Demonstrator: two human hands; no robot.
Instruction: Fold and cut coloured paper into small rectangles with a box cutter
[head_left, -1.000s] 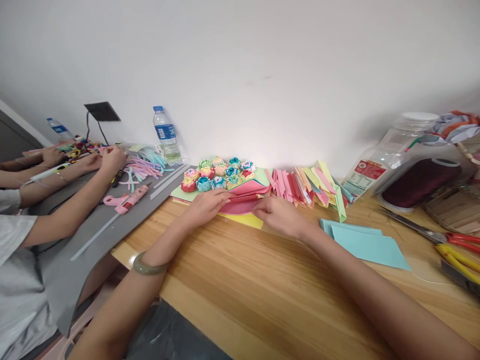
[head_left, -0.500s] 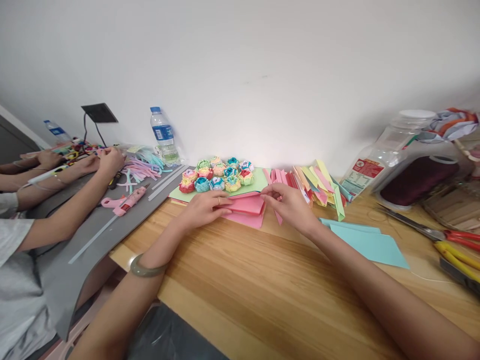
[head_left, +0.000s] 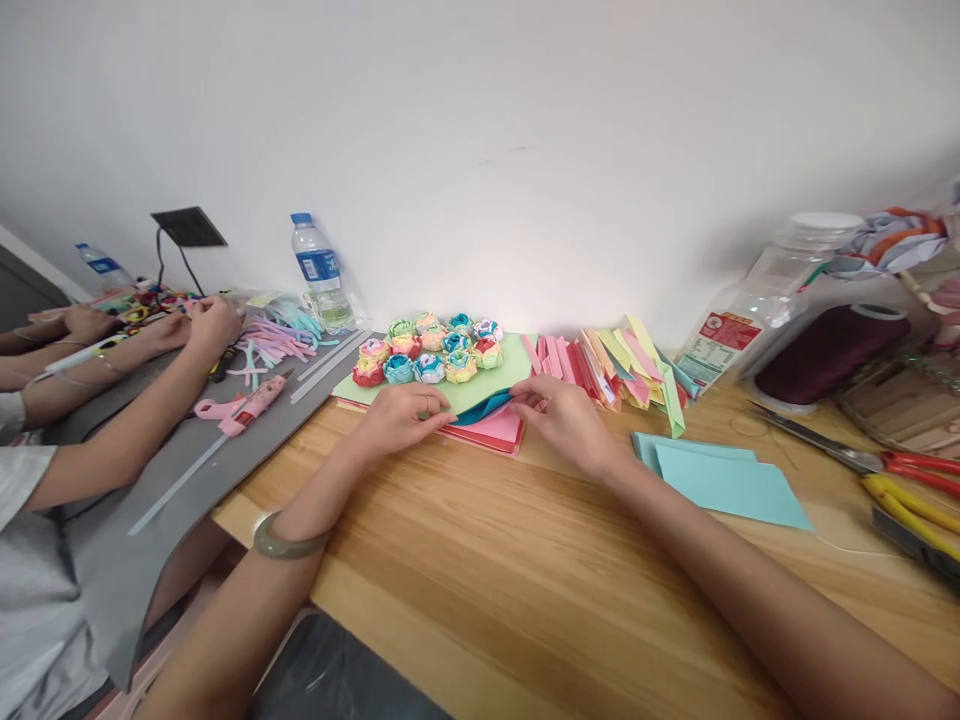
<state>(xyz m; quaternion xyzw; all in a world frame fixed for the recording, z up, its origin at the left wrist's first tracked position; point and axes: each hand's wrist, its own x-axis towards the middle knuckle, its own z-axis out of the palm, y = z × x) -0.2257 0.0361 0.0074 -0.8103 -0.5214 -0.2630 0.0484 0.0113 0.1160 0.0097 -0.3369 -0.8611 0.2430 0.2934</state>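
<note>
My left hand (head_left: 401,420) holds the left end of a dark blue sheet of paper (head_left: 486,407) between thumb and fingers. At the other end of the sheet, my right hand (head_left: 559,420) has its fingertips closed on it, and the sheet bows between the two hands. Beneath it lie pink and red sheets of paper (head_left: 499,432). Just behind my hands, several multicoloured paper flowers (head_left: 430,368) sit in rows on light green paper (head_left: 517,352). Folded paper strips (head_left: 592,370) in pink, red, orange and yellow stand packed beside my right hand.
Light blue sheets (head_left: 731,485) lie right of my right forearm. Red-handled pliers (head_left: 855,455), a dark thread cone (head_left: 832,355) and a clear jar (head_left: 757,300) are at right. Leftward are a pink glue gun (head_left: 244,405), a water bottle (head_left: 320,270) and another person's hands (head_left: 214,325).
The dark blue sheet now shows bowed between my hands, where a pink sheet faced me before. My right hand has lowered slightly, and the view has shifted a little.
</note>
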